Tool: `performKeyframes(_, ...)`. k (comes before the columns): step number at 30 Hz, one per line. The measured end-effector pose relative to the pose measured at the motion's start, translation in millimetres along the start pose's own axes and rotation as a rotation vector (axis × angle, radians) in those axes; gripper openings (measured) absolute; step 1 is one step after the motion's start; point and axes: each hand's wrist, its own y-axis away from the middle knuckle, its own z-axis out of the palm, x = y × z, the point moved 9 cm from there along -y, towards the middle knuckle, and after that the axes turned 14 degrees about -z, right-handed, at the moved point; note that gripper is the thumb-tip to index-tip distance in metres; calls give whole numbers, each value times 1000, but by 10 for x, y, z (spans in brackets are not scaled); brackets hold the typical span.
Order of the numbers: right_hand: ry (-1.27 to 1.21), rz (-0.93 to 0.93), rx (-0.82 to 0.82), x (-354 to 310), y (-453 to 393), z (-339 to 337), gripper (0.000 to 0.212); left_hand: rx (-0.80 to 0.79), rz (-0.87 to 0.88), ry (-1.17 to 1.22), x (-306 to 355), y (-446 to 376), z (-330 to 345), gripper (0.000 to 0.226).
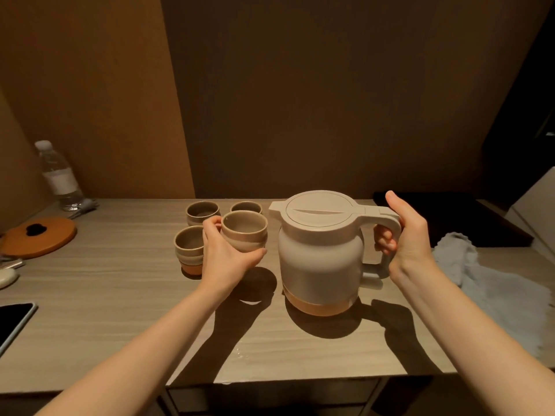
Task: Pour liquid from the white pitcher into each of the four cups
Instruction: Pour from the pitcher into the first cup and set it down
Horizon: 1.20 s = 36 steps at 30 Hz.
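Note:
The white pitcher (322, 253) with a tan base stands upright on the wooden table (120, 283), lid on, spout pointing left. My right hand (402, 235) has its fingers curled round the pitcher's handle. My left hand (225, 253) holds one beige cup (244, 231) lifted a little above the table, its shadow below. Three more beige cups stay on the table: one at the front left (187, 250) and two behind, the left one (202, 212) and the right one (246, 207). The cups' insides look dark; whether they hold liquid cannot be made out.
A water bottle (58, 175) stands at the back left, with an orange round lid (39, 237) in front of it. A phone (13, 322) lies at the left front edge. A pale cloth (486, 283) lies to the right, a dark tray (450, 217) behind it.

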Motion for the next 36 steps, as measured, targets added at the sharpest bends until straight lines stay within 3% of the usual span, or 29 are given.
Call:
performKeyframes(10, 20, 11, 12, -113, 107, 43, 42, -34, 175, -111, 342, 77, -342, 99)
performKeyframes(26, 115, 2, -82, -174, 188, 146, 53, -151, 278, -283, 447, 185, -358, 96)
performKeyframes(36, 145, 32, -101, -92, 231, 191, 46, -158, 308, -320, 479, 188, -470, 98)
